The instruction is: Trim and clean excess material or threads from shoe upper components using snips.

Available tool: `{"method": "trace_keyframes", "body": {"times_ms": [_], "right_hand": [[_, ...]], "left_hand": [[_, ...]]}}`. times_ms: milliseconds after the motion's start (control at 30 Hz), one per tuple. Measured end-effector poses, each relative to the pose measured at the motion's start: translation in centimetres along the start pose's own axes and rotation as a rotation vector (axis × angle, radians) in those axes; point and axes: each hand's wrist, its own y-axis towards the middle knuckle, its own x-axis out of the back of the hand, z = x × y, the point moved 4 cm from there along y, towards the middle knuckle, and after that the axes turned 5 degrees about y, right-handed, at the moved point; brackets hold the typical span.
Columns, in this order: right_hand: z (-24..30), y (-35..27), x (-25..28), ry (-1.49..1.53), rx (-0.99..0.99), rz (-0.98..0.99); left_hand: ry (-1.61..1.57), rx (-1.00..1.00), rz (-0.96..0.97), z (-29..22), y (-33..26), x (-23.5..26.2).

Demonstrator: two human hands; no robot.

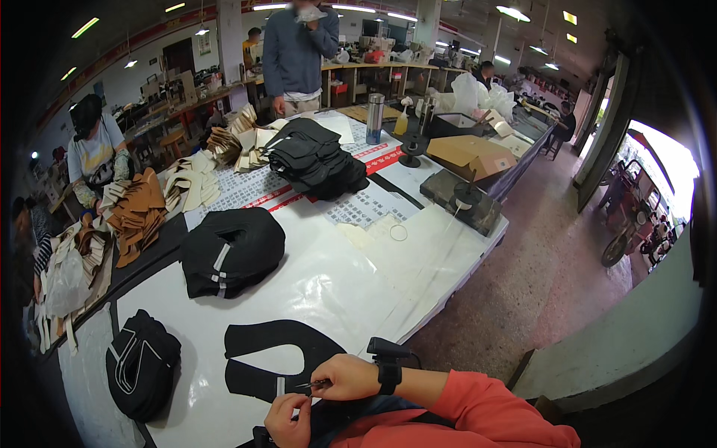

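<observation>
Black shoe upper [276, 358] lies touching left hand [287, 420].

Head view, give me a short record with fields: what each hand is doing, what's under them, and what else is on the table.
left hand: pinching a small pale tab at the lower edge of the black U-shaped piece
right hand: holding a thin dark tool, tip pointed toward the tab; black wrist device behind it
surface: white table, black piece lying flat
near left: stack of black pieces with white stripes
middle: larger black stack
far: dark stack, tan stack, metal cup
people: one standing at the far end, others at the left edge
</observation>
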Motion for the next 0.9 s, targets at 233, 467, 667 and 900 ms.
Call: {"method": "trace_keyframes", "body": {"times_ms": [233, 467, 667, 900], "right_hand": [[-0.1, 0.0, -0.2, 0.010, -0.001, 0.009], [-0.2, 0.2, -1.1, -0.045, 0.025, 0.045], [1.0, 0.0, -2.0, -0.159, 0.140, 0.179], [3.0, -0.9, -0.5, -0.114, 0.167, 0.326]], "left_hand": [[0.003, 0.043, 0.018, 0.3, -0.2, 0.0], [0.089, 0.025, -0.006, 1.3, -1.7, -0.4], [0.279, 0.184, -0.127, 3.1, -4.9, 2.7], [1.042, 0.586, -0.636, 11.7, -14.9, 19.9]]}}
